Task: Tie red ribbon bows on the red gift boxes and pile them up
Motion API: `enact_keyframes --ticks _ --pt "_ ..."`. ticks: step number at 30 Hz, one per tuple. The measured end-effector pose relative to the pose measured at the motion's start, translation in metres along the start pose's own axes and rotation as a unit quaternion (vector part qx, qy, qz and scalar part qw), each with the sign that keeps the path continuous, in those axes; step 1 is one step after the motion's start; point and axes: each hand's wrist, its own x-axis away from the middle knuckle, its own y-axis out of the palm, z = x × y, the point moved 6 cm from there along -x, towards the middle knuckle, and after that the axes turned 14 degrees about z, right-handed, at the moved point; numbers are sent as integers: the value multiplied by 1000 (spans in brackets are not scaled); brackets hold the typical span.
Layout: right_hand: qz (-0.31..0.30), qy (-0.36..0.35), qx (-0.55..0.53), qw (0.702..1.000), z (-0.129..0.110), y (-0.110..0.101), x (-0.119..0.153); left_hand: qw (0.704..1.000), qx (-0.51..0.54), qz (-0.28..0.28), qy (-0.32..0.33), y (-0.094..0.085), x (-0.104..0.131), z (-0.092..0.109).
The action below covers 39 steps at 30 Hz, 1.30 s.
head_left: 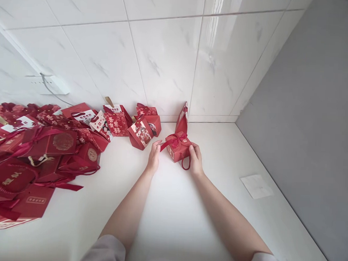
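Ribboned red box [177, 154]: it sits on the white desk [170, 215] between your hands, just in front of a tall narrow red carton [182, 125].
Left hand [153, 156]: your fingers are loosely parted beside the box, near the ribbon's loose tail; you cannot tell here whether they touch it.
Right hand [196, 159]: your fingers are partly bent and touch the box's right edge; you cannot tell whether they grip.
Handling: it is probably light, thin-walled and easily dented, so press gently; the printed card may be a little slippery.
Hold: take the box by its opposite side walls, low down; the satin bow [177, 140] and cord loop [185, 168] look soft and likely to slip or snag.
Shapes: the box is low and blocky, with pale print; the picture-printed gift box [141, 133] leans into a wedge.
Textures: matte card fills the red heap [35, 201]; glossy, veined tiles [165, 64] back everything.
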Motion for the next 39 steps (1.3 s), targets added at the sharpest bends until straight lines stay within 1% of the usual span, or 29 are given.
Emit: enact_keyframes --ticks 3,5,9,11,13,15,19,22,26,30,32,34,37,39 --pt "-27 23 1 999 2 4 -2 999 17 -10 -29 0 -1 -2" --pt "-37 42 2 998 4 4 -4 999 22 -5 -41 -2 -4 -3" --pt "-37 57 6 998 4 3 -4 999 21 24 -30 -6 -7 -4" --pt "-36 61 11 997 3 4 -3 999 17 19 -21 -5 -6 -4" --pt "-40 65 18 997 2 5 -2 1000 9 -10 -14 -1 -4 -1" --pt "-46 65 25 997 1 7 -1 998 0 -55 -12 4 0 2" --pt "-52 59 36 996 0 8 0 991 -17 -129 -27 12 6 7" --pt "-52 56 43 996 0 8 0 986 -32 -160 -46 13 6 6" --pt "-45 52 53 996 2 6 -1 982 -50 -173 -65 11 2 0" --pt "-30 52 59 996 4 3 -3 981 -74 -166 -72 9 -1 -6" --pt "-26 53 61 996 5 2 -3 981 -93 -154 -74 7 -2 -7" --pt "-29 57 60 996 5 0 -4 982 -116 -133 -75 1 -5 -6" --pt "-38 60 53 996 4 -2 -5 982 -162 -68 -70 -17 -18 1" --pt "-41 60 45 996 4 -4 -6 978 -202 -7 -58 -32 -28 14"
